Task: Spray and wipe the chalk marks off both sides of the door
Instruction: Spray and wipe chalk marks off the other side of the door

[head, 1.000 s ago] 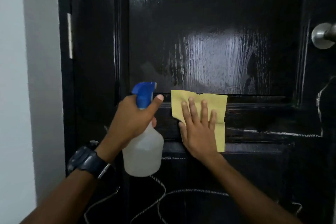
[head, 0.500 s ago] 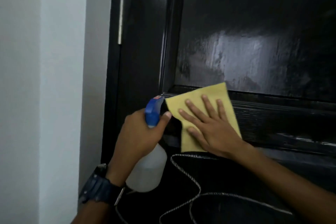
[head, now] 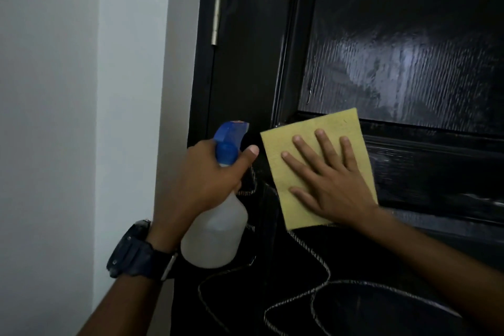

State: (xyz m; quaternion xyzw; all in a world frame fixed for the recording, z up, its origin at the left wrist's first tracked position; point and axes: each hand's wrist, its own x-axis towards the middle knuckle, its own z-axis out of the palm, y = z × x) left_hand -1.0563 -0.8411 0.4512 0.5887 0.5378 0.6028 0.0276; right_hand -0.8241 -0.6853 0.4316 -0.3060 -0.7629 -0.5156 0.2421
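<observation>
Chalk marks (head: 308, 289) are seen nearest, looping in white lines across the lower part of the frame, on the dark door (head: 409, 35) below the cloth; none of these has been wiped yet. Just above them, at lower left, a wristwatch (head: 136, 249) is worn on the left arm, and the left hand (head: 201, 180) is wrapped round the neck of a spray bottle (head: 215, 237), its fingers curled about the blue spray head (head: 229, 142) with the thumb laid across the front; the nozzle is pointed toward the door. To the right, at mid-frame, a yellow cloth (head: 316, 144) is pressed flat against the door's cross rail by the right hand (head: 330, 183), whose fingers (head: 324, 144) are spread wide and straight over it. Farther up, the upper panel is seen glossy and streaked, judged to be wet and already cleaned. A metal hinge (head: 216, 5) shows at the upper centre, with a pale wall (head: 68, 90) filling the left of the frame. The wiping step on this side is judged to be in hand. The next move is likely to call for spray on the lower marks and the cloth drawn down over them; the other side of the door is not in view.
</observation>
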